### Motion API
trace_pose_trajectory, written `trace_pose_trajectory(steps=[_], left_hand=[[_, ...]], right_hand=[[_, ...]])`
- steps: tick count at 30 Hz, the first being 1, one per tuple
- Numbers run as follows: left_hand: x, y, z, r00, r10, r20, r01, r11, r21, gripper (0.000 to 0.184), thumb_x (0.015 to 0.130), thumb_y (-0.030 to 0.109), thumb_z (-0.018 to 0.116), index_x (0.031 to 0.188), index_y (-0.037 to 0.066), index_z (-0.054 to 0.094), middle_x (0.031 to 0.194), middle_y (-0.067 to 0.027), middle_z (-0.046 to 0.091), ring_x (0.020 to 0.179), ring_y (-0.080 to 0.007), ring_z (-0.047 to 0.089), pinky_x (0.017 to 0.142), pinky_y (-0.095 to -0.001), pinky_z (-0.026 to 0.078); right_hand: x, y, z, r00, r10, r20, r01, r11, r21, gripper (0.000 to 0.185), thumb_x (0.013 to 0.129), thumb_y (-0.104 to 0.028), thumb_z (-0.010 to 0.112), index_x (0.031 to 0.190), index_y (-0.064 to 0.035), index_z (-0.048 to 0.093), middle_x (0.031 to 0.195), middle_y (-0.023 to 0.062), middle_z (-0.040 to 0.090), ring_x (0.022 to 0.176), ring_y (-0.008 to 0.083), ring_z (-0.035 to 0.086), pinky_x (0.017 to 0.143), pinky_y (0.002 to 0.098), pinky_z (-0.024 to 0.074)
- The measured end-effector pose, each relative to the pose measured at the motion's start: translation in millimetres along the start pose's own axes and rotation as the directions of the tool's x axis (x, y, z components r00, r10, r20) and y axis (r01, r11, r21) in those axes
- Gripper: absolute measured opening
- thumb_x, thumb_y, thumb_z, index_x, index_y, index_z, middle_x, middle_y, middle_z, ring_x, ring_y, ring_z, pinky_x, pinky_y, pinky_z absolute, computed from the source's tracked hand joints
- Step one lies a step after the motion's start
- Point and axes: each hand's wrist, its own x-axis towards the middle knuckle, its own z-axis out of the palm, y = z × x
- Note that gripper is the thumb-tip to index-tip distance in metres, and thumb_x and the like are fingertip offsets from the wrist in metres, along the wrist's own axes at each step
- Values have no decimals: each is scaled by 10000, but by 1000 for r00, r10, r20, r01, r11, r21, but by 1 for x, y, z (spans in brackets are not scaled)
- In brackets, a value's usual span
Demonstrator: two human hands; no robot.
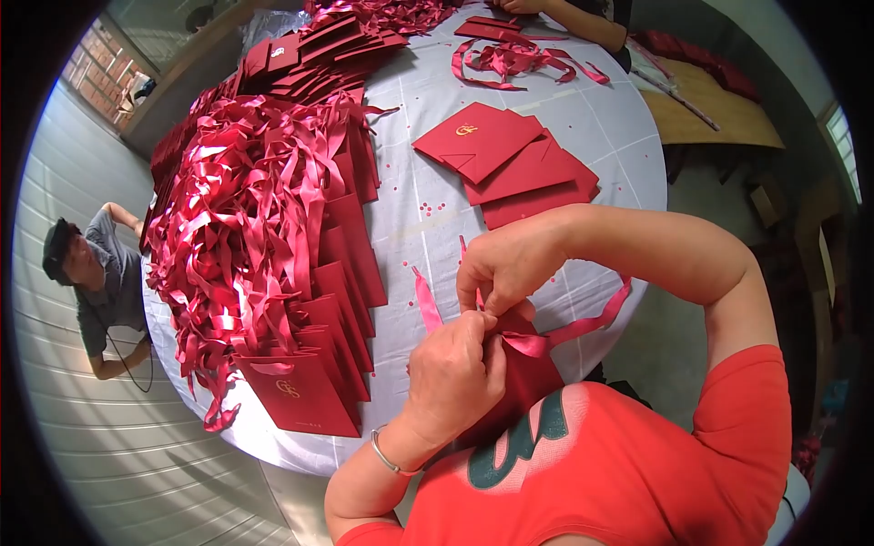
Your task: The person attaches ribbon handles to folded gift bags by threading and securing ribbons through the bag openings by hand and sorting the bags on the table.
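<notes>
A red paper gift bag (514,387) rests against the table edge, close to my shirt. At its upper edge my left hand (458,364), with a silver bracelet at the wrist, is closed in a pinch. My right hand (512,264) reaches over from the other side, fingers pinched at the same spot. A pinkish-red ribbon (592,323) trails from the bag to the right, and another ribbon end (426,302) stands up left of my fingers. Both hands seem to grip the ribbon, though the exact point is hidden by my fingers.
Rows of red bags (300,391) topped with loose ribbons (246,209) fill the table's left side. Several flat red bags (510,155) lie ahead, with a ribbon pile (519,62) beyond. One person (105,282) is at the left; another person's arm (583,23) shows at the far side.
</notes>
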Motion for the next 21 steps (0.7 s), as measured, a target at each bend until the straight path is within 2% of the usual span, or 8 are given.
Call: trace_pose_trajectory(steps=[2,4,9,11,14,17,20,21], left_hand=[[1,1,2,999,25,-36,-25,999,-19,170,806,45,703,908,24,569,717,-138,622,628,-335,631,568,-423,501],[0,0,3,999,29,-36,-29,1000,-1,169,807,45,701,896,26,559,701,-136,608,615,-335,621,560,-426,495],[-2,1,4,998,50,-45,-47,997,59,176,804,44,700,876,28,540,660,-132,576,577,-338,593,536,-433,474],[-4,2,3,1000,-8,-9,9,993,120,203,779,42,726,936,38,598,724,-141,639,637,-326,656,576,-411,516],[-3,-4,3,988,-149,29,149,989,7,193,789,45,715,941,31,597,737,-158,663,664,-331,678,594,-409,530],[0,-11,6,974,-220,51,224,970,-95,172,795,51,698,928,15,595,758,-172,690,707,-332,705,626,-396,550],[0,-12,9,978,-206,29,207,956,-206,147,809,74,676,926,30,599,783,-150,698,700,-348,688,607,-450,532],[0,-13,10,978,-208,22,208,956,-206,147,809,74,676,926,30,599,783,-150,698,700,-348,688,607,-450,532]], right_hand=[[9,10,-2,999,1,46,-1,1000,7,217,872,-137,716,1054,-18,711,817,24,705,657,95,636,561,254,456],[15,18,-2,992,68,103,-95,955,282,234,831,-126,747,1055,-62,724,812,-14,698,602,70,575,522,233,384],[22,23,0,985,130,116,-163,920,357,259,779,-117,786,1031,-88,732,773,-37,665,577,60,511,504,228,346],[24,24,4,984,135,113,-168,916,364,252,762,-105,793,1005,-83,731,756,-35,653,577,61,506,502,226,345],[26,31,16,988,154,21,-147,873,465,231,717,-71,799,933,-73,716,725,-27,629,562,62,486,491,224,342],[20,33,23,963,196,-187,-60,826,560,212,689,-49,796,874,-61,693,706,-17,618,555,64,497,474,225,346],[19,35,13,869,163,-468,187,767,614,273,706,28,773,940,-28,643,745,35,663,605,84,605,473,233,431],[22,39,8,808,84,-583,274,823,497,246,727,36,758,937,-18,640,769,43,672,629,93,625,492,243,463]])
